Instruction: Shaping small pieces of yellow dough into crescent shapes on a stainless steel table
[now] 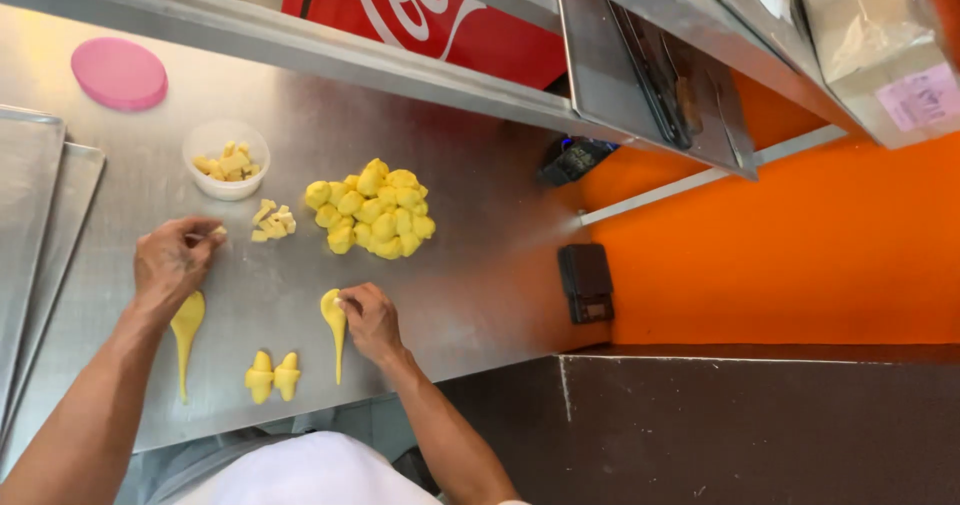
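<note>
Dough strips lie on the steel counter (480, 265) near its front edge: one teardrop strip (334, 323) under our right hand (372, 320), whose fingertips press its wide end, and a second strip (186, 327) just beside our left hand (172, 263). Our left fingers pinch a small pale piece (217, 232). Two shaped pieces (273, 376) sit between the strips. Toward the counter's back edge we note a dough pile (372, 208), scattered bits (272, 221), a tub (227, 160) and a pink lid (119, 73).
</note>
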